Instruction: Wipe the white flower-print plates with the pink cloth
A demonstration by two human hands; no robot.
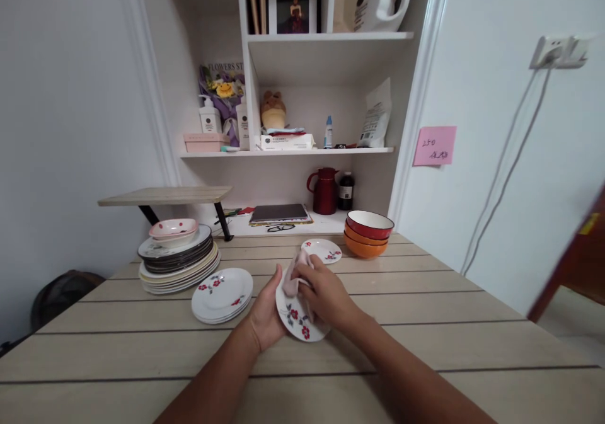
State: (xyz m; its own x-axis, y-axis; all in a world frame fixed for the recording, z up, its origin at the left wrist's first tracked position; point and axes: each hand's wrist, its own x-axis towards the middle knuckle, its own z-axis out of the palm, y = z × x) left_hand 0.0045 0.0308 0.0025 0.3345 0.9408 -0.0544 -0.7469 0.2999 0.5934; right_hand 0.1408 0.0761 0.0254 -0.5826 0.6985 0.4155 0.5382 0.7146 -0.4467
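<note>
A white plate with red flowers (299,323) is tilted up above the table in front of me. My left hand (268,310) grips its left edge, thumb pointing up along the rim and the other fingers hidden behind it. My right hand (328,292) presses a pale pinkish cloth (293,278) against the plate's upper face, its fingers bunched round the fabric. To the left lies a short stack of matching flowered plates (222,293). Just beyond my right hand, another flowered plate (326,249) rests flat on the table.
A tall stack of plates (182,266), topped by small pink-and-white bowls (173,230), stands at the left beside a raised wooden stand (165,195). Red and orange bowls (368,235) are stacked at the back right. Behind are a laptop (278,212), glasses (280,227) and a red jug (325,192).
</note>
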